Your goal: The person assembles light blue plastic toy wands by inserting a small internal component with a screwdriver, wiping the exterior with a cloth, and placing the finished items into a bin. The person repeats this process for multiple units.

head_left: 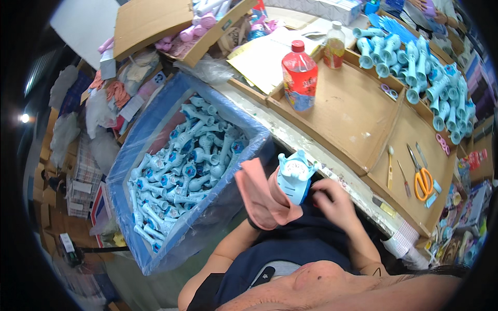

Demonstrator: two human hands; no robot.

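My left hand point(270, 207) is covered by a salmon-pink cloth or glove point(252, 189), which hides its fingers. It holds up a light-blue plastic part point(294, 179) with a white round face and pointed corners on top. My right hand point(334, 201) is at the right side of this part, fingers curled in. Whether they grip or touch it is hard to see, and a small red spot shows beneath them. Left of my hands, a bin lined with blue film point(179, 85) holds many light-blue plastic pieces point(202, 155) with flared ends and darker blue star shapes.
A cardboard tray point(358, 111) on the workbench holds a red-labelled drink bottle point(300, 78), a smaller bottle point(334, 45), orange-handled scissors point(423, 181) and thin tools. More flared light-blue pieces point(412, 65) are piled at the back right. Another person's hand point(441, 17) shows at the far right.
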